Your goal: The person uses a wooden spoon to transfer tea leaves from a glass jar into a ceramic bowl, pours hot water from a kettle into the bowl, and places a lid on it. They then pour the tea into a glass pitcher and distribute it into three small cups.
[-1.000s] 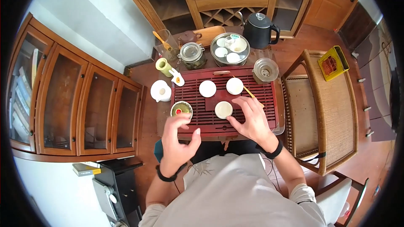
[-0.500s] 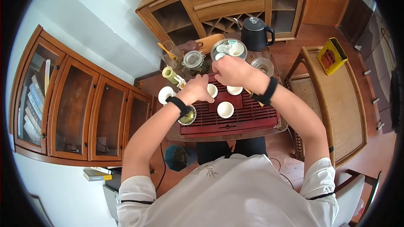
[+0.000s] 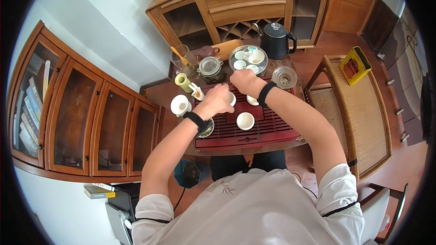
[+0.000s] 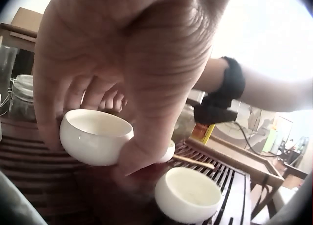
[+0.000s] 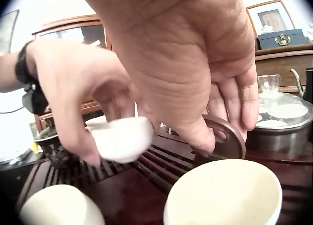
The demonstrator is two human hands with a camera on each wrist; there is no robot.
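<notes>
My left hand (image 3: 215,102) grips a small white cup (image 4: 95,144) between thumb and fingers, over the left part of the red slatted tea tray (image 3: 229,142). Farther to the right, my right hand (image 3: 247,80) reaches the tray's far side. Its thumb and fingers pinch a dark brown rounded piece with a slot (image 5: 227,144), visible in the right wrist view. A second white cup (image 3: 245,121) stands nearest the tray's front edge. The third cup (image 3: 252,101) sits below my right wrist, partly covered. Under my left wrist is a bowl of tea leaves (image 3: 208,131), mostly hidden.
A white pitcher (image 3: 180,105), a green vase (image 3: 182,80) and a rabbit figurine (image 3: 197,92) line the left. Behind stand a glass jar (image 3: 210,67), a round lidded tray (image 3: 236,65) with cups and a black kettle (image 3: 275,43). A strainer (image 3: 284,77) is at right.
Both hands have reached forward. My left went from above the tea-leaf bowl to the left cup and grips it; my right left the front cup for the tray's far side.
</notes>
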